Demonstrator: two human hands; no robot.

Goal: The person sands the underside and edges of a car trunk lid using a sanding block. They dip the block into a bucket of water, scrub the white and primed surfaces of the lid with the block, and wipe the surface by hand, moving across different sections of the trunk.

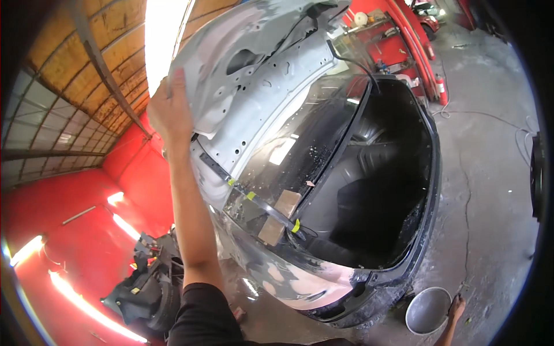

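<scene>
My left hand (171,115) is raised at the left edge of the lifted trunk lid (216,63), its fingers curled against the edge. Patches of grey and pale filler cover the lid, and its inner panel is bare, with holes. Low on the right, my right hand (457,308) is closed at the rim of a round grey bucket (428,320); its fingertips are partly hidden. Between the hands is the car's open trunk (375,202), dark inside. The rear window (300,138) above it is dusty and spotted.
A tan block (280,218) lies by a trunk hinge arm with yellow-green tape (250,196). Dark car parts (147,288) are piled at the left near red walls and bright tube lights. Cables (466,190) run across the grey floor; a fire extinguisher (441,91) stands at the back right.
</scene>
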